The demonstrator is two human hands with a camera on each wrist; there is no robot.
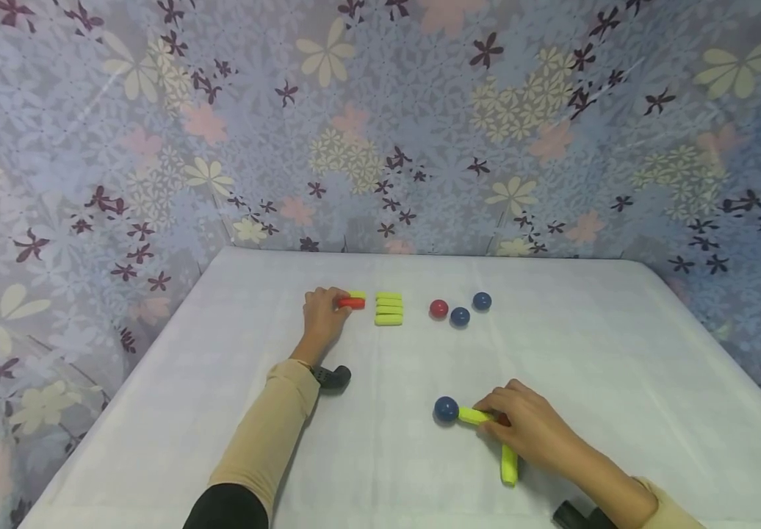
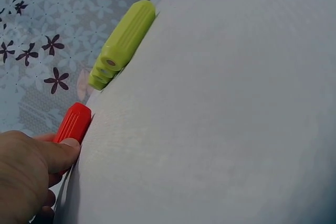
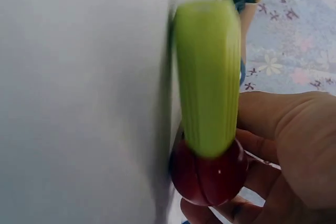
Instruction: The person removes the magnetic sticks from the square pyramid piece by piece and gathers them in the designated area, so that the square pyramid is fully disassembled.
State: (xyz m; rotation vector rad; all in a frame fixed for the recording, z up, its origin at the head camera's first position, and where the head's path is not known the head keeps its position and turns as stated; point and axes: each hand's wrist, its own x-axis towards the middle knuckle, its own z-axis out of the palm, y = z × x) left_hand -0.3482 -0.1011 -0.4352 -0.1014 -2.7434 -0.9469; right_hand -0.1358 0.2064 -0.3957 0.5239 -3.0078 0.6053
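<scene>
At the far left of the table, my left hand (image 1: 325, 314) pinches a red ridged stick (image 2: 73, 123) between thumb and fingers. Just behind it lies a yellow-green stick (image 1: 357, 294), partly covered. Near the front right, my right hand (image 1: 534, 427) holds a shiny red ball (image 3: 210, 179), mostly hidden by the fingers in the head view. From that ball one yellow-green stick (image 1: 509, 466) points toward the table's front. Another yellow-green stick (image 1: 474, 416) runs left to a dark blue ball (image 1: 446, 410), which it touches.
Several yellow-green sticks (image 1: 389, 309) lie side by side right of my left hand. Further right rest a red ball (image 1: 438, 308) and two blue balls (image 1: 460, 317). A white cloth (image 1: 255, 294) covers the table; a floral curtain (image 1: 380, 147) hangs behind.
</scene>
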